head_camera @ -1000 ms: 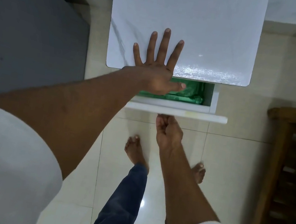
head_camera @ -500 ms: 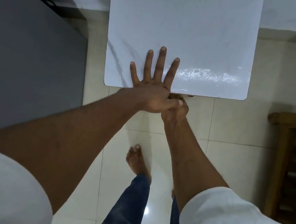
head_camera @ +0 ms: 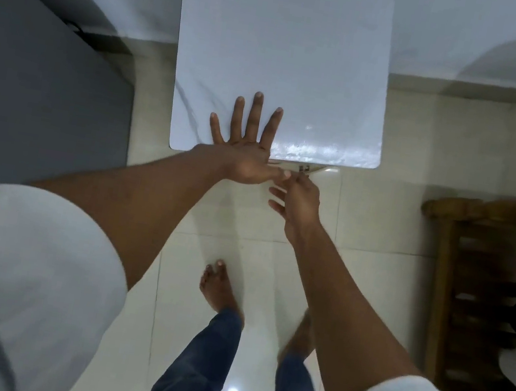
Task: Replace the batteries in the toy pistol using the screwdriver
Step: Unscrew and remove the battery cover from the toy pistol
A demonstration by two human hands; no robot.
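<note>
Neither a toy pistol, a screwdriver nor batteries are in view. My left hand (head_camera: 244, 146) lies flat, fingers spread, on the front edge of a white cabinet top (head_camera: 286, 47). My right hand (head_camera: 298, 200) is just below that edge, at the shut drawer front (head_camera: 314, 169). Its fingers are loose and spread, and its upper fingertips are close to a small dark fitting (head_camera: 303, 168) on the drawer. I cannot tell whether they touch it. It holds nothing that I can see.
I stand barefoot on a glossy pale tiled floor (head_camera: 382, 215). A dark grey surface (head_camera: 29, 91) fills the left side. A wooden slatted rack (head_camera: 483, 298) stands at the right, and a white wall runs behind the cabinet.
The drawer, open with green contents a second ago, is now shut. My right hand pushed it in and has drawn back slightly with its fingers spread. My left hand stayed flat on the top.
</note>
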